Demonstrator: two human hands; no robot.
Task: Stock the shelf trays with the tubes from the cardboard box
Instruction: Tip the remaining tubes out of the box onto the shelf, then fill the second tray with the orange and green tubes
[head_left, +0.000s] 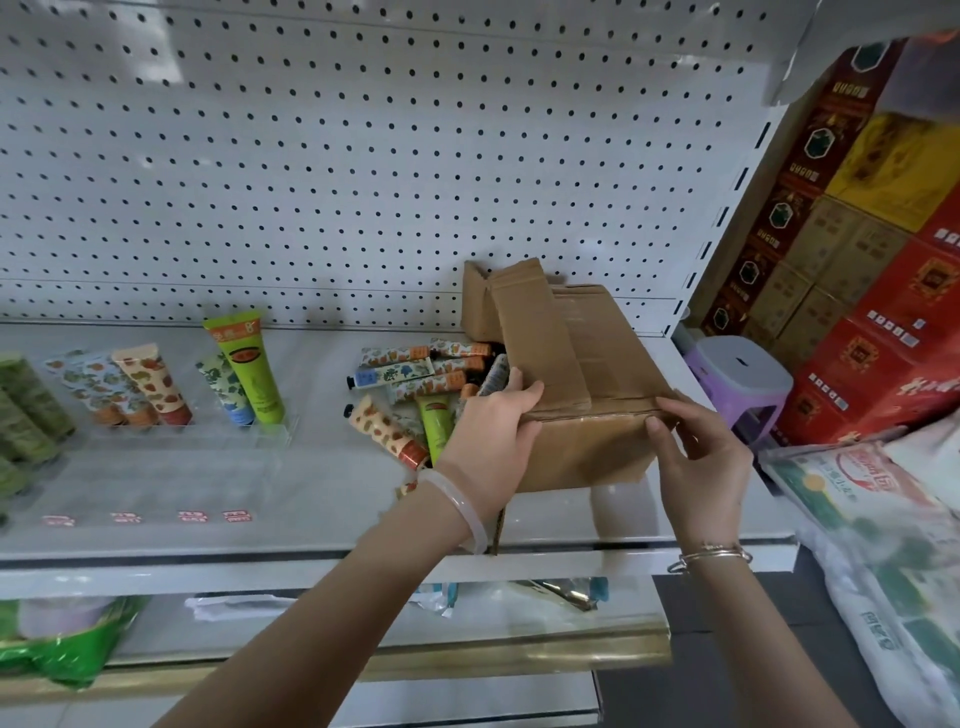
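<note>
Tubes (415, 384) lie heaped on the shelf (311, 499) at the mouth of the tipped cardboard box (587, 364), gripped by left hand (493, 431) and right hand (698, 460) with curled fingers; few stand in the trays (272, 431), so most stocking apparently remains.

Loose tubes (415, 382) on shelf (311, 519), left of cardboard box (576, 374).

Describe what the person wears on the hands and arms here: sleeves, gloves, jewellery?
No gloves and no sleeves show: both forearms are bare down to the frame edge. The left hand has a smooth, pale, translucent bangle at the wrist. The right hand has thin metal bracelets at the wrist, apparently two or three slim hoops. No rings or watch are visible.
</note>
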